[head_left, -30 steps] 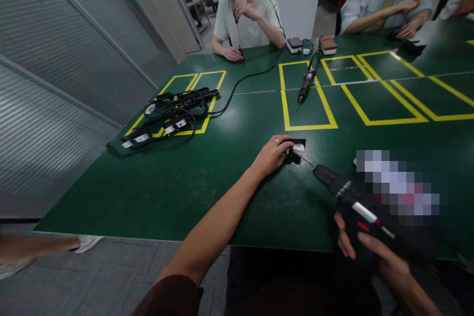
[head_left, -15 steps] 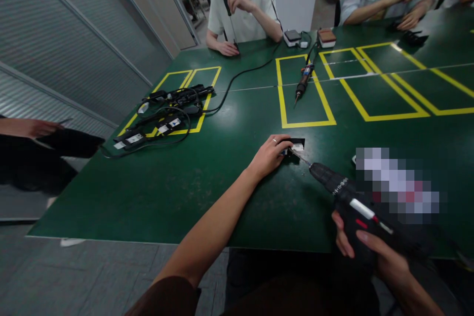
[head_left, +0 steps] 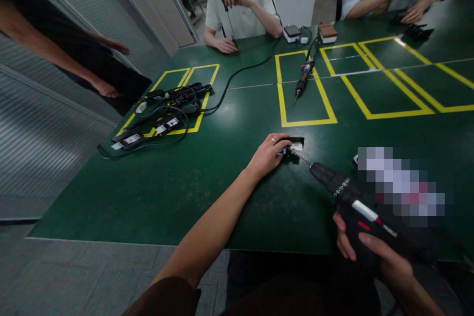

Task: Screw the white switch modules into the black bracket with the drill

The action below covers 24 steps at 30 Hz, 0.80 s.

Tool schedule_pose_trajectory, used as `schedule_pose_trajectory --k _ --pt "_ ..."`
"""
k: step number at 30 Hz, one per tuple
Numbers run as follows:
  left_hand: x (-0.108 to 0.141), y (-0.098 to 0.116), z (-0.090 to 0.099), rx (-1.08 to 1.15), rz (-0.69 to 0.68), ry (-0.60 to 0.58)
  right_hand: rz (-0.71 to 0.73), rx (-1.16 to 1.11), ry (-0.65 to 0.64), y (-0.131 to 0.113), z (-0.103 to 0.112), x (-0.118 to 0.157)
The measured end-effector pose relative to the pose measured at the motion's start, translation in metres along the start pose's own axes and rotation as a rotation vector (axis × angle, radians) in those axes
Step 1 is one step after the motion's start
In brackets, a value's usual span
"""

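Near the middle of the green table (head_left: 207, 168), my left hand (head_left: 267, 154) grips a small black part (head_left: 298, 143) with a white label, pressing it against the tabletop. My right hand (head_left: 370, 244) is wrapped round the handle of a black power drill (head_left: 351, 197). The drill points left and away from me, and its thin bit reaches the black part beside my left fingertips. Whether the bit touches the part or a screw in it is too small to tell.
Black adapters and cables (head_left: 163, 113) lie at the left. An electric screwdriver (head_left: 304, 79) rests inside a yellow taped frame. A blurred object (head_left: 400, 182) lies right of the drill. Two people sit across the table; another person (head_left: 92, 64) stands at the left.
The person at the left has moved further into view, with both hands now showing near the table's left edge. My hands, the drill and the black part look almost unmoved.
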<state>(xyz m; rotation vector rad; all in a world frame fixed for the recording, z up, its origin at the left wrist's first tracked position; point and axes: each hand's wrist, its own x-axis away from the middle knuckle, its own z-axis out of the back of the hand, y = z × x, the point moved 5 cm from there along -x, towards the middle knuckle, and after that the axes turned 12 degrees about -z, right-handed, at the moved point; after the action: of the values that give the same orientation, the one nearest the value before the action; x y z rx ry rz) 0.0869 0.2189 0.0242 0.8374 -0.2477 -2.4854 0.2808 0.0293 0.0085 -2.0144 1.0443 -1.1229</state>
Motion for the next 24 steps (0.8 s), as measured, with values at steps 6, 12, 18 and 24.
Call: schedule_pose_trajectory --k 6,12,18,24 --pt "0.000 0.000 0.000 -0.002 0.007 -0.001 -0.004 -0.004 -0.021 0.000 0.000 0.001" --pt "0.000 -0.001 0.000 0.008 0.009 0.007 0.005 0.006 -0.016 -0.001 -0.002 -0.001" --pt "0.000 0.000 0.001 0.023 0.008 0.012 0.006 0.002 -0.011 -0.002 -0.002 -0.001" --pt "0.000 0.000 0.002 0.020 0.009 0.011 -0.040 0.033 -0.002 -0.009 -0.008 0.002"
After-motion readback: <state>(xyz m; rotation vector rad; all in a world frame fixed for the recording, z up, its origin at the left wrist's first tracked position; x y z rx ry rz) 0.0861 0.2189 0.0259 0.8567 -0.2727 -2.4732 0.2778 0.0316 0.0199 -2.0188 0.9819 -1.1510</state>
